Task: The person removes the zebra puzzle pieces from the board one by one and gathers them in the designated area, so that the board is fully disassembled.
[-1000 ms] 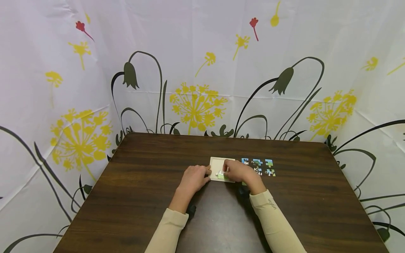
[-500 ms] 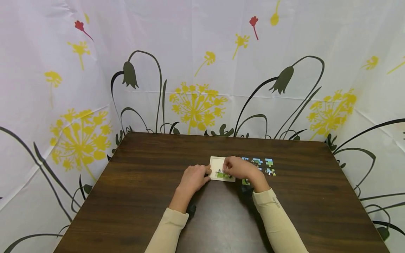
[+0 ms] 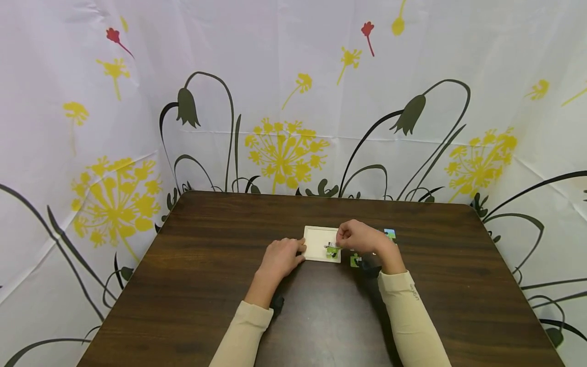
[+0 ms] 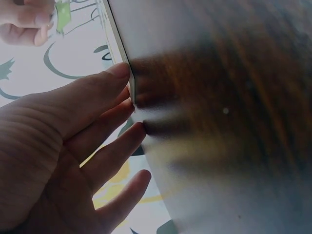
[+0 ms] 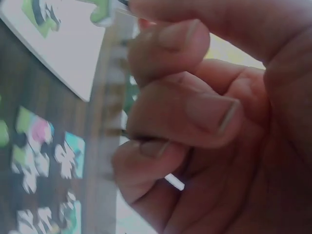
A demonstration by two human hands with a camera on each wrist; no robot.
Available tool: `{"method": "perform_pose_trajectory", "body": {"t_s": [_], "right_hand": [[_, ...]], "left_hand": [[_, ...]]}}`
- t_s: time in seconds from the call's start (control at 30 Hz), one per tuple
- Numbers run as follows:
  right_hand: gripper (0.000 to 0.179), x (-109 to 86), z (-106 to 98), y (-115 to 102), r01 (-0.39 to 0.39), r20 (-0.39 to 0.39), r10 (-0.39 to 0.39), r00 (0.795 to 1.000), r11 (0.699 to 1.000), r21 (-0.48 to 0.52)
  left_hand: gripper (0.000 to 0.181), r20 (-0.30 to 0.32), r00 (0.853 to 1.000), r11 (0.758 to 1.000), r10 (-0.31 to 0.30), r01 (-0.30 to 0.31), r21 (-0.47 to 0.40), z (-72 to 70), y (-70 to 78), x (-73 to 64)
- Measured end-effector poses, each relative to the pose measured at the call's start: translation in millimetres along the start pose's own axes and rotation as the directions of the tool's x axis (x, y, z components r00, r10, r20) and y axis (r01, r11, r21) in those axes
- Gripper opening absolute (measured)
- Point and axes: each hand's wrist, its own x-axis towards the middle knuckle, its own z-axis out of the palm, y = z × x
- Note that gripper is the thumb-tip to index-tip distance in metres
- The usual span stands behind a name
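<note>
A cream puzzle tray (image 3: 316,239) lies flat on the dark wooden table (image 3: 206,265). My left hand (image 3: 283,256) rests on the table, its straight fingers (image 4: 114,80) touching the tray's left edge (image 4: 117,44). Over the tray's right edge, my right hand (image 3: 359,238) pinches a green puzzle piece (image 5: 100,10) between thumb and fingers. The left wrist view shows the same piece (image 4: 62,12). Another green-and-white piece (image 3: 331,251) sits at the tray's lower right corner.
A single green piece (image 3: 354,261) lies on the table just right of the tray. Several loose pieces (image 5: 44,151) lie further right, mostly hidden behind my right hand in the head view. A flower-printed curtain (image 3: 293,102) surrounds the table.
My right hand has moved to the right, from over the tray's lower part to its right edge, with a piece pinched. The left hand has stayed at the tray's left edge.
</note>
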Motion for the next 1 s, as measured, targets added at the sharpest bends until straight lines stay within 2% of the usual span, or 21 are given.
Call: {"method": "perform_pose_trajectory", "body": {"t_s": [0.3, 0.6, 0.87, 1.0], "right_hand": [[0.015, -28.4, -26, 14, -0.060, 0.031, 0.058, 0.998, 0.998, 0.037], [0.014, -55.0, -48, 34, -0.118, 0.030, 0.119, 0.993, 0.993, -0.009], [0.011, -60.6, -49, 46, -0.204, 0.068, 0.204, 0.977, 0.979, -0.013], [0.009, -59.2, -45, 49, -0.238, 0.056, 0.238, 0.970, 0.971, -0.015]], "left_hand": [[0.033, 0.006, 1.000, 1.000, -0.015, 0.015, 0.012, 1.7, -0.7, 1.4], [0.033, -0.002, 1.000, 1.000, -0.005, 0.005, 0.016, 2.5, -1.2, 0.0], [0.033, 0.004, 1.000, 1.000, -0.006, 0.006, 0.022, 2.9, -1.2, 0.3], [0.032, 0.000, 1.000, 1.000, -0.003, 0.003, 0.021, 3.4, -0.9, 1.0]]}}
